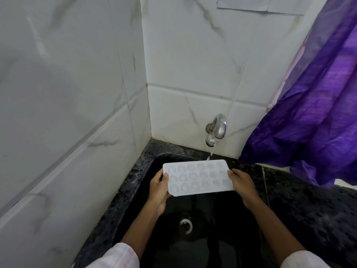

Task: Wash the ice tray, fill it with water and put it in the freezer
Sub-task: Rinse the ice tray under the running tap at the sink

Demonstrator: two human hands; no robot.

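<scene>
Grip: left hand (159, 187) and right hand (242, 183) each clasp a short end of the white ice tray (199, 177).
Tray: over the black sink (222, 213), far edge beneath the tap (216, 130) and its thin stream (209, 154).
Technique: probably best to slide it along so every cavity is rinsed.
Lettering: none legible.

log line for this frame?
tray: over sink | tap: running onto tray's far edge | left hand: grips left end | right hand: grips right end
</scene>
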